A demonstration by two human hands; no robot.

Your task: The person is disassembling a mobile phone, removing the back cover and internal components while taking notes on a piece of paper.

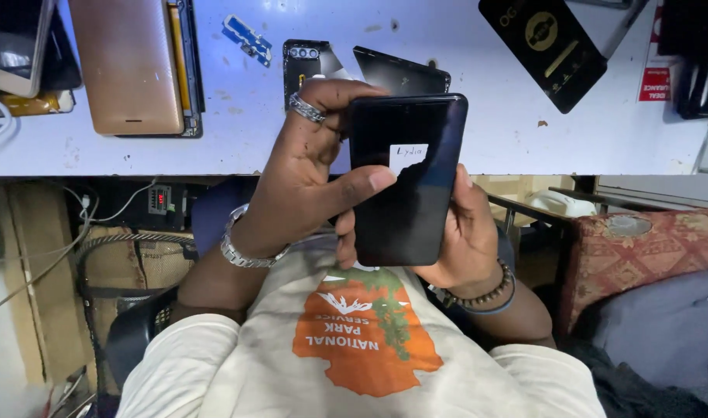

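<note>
White worktop (238,131), scuffed and marked, ran across the top of my view; its front edge sat above a dim recess of cables and a small box with a red display (159,199).

Items I logged on the surface:
- rose-gold phone back (127,63), lying flat at the far left, beside a partly seen tablet (13,39);
- small blue part (247,39), loose, near the middle;
- two dark phone shells (400,73), partly hidden behind the hands;
- black card with a gold emblem (545,48), tilted, toward the right.

Below the worktop, at the right: patterned red cushion (648,244).

Held item: black phone (406,178), upright, off the surface and in front of the worktop edge, above a cream shirt with an orange print (369,333). It carried a small white label (408,157).

Left hand (311,182), ringed and braceleted, was clamped on the phone's left edge, thumb pressing just beside the label. Right hand (466,244), with a beaded bracelet, cupped the phone's right edge and lower back, closed around it.
</note>
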